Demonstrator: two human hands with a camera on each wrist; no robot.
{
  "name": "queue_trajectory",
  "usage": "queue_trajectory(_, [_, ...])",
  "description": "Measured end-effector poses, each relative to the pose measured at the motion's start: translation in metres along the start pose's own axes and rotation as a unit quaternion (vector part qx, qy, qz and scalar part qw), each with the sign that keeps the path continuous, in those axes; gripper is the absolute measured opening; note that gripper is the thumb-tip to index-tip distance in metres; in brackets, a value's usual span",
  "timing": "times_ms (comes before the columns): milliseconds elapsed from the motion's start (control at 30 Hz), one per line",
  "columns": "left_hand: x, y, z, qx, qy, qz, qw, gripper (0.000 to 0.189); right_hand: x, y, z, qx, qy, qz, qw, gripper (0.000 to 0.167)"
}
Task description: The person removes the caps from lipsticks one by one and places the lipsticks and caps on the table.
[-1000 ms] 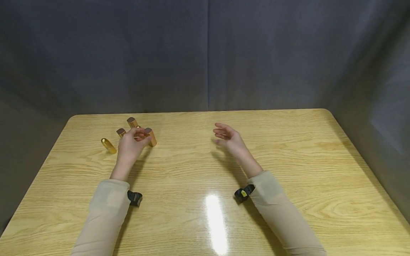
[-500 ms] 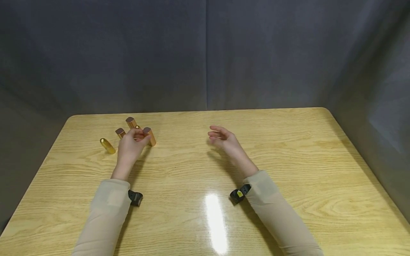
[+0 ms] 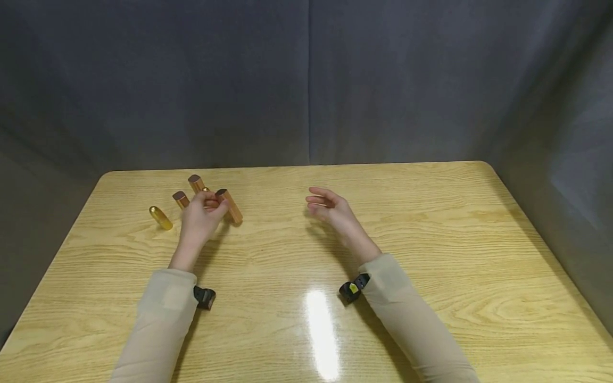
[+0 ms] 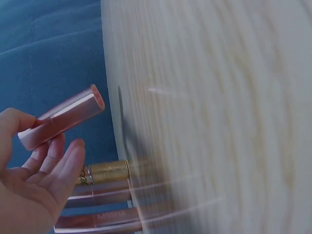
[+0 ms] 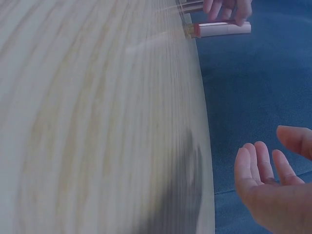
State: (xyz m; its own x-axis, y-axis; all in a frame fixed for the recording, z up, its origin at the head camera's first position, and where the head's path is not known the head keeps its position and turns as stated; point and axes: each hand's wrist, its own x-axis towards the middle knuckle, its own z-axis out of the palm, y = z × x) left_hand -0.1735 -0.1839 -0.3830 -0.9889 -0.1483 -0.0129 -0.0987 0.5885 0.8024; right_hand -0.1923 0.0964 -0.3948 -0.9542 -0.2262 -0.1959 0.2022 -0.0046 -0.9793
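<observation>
My left hand (image 3: 198,222) pinches a rose-gold lipstick (image 3: 232,209) near its dark top end, between thumb and fingers. In the left wrist view this lipstick (image 4: 66,117) tilts and hangs clear of the table. Just left of that hand stand two more rose-gold lipsticks, the nearer one (image 3: 181,199) and the farther one (image 3: 196,183). A gold lipstick (image 3: 160,218) stands at the far left of the group; the tip of another gold tube (image 3: 206,189) peeks out behind my fingers. My right hand (image 3: 339,214) hovers over the table's middle, fingers loosely bent around nothing.
The wooden table (image 3: 268,276) carries a bright glare streak in front. Dark grey curtains (image 3: 306,85) hang behind it and along both sides. A black wrist camera (image 3: 205,298) sits at the left cuff, and another camera (image 3: 351,291) at the right.
The lipstick in my left hand has come up off the table and tilted, its lower end swinging right and nearer. My right hand has drifted a little left.
</observation>
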Motion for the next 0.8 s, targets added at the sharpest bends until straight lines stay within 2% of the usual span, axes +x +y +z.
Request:
queue_trajectory(167, [0.002, 0.004, 0.007, -0.009, -0.009, 0.018, 0.9998, 0.037, 0.001, -0.004, 0.004, 0.004, -0.008, 0.004, 0.9999, 0.052])
queue_trajectory(300, [0.003, 0.007, 0.012, -0.041, -0.032, 0.026, 0.9983, 0.037, 0.004, -0.006, 0.007, 0.005, -0.012, 0.004, 0.9999, 0.050])
queue_trajectory(433, [0.002, 0.011, 0.018, -0.080, -0.058, 0.026, 0.9948, 0.037, 0.006, -0.008, 0.010, -0.003, -0.018, 0.002, 0.9998, 0.049])
queue_trajectory(567, [0.000, 0.014, 0.023, -0.104, -0.075, 0.035, 0.9912, 0.037, 0.008, -0.010, 0.012, -0.009, -0.029, -0.002, 0.9995, 0.048])
queue_trajectory(800, [-0.001, 0.018, 0.033, -0.144, -0.113, 0.031, 0.9827, 0.036, 0.009, -0.013, 0.017, -0.013, -0.040, -0.003, 0.9991, 0.048])
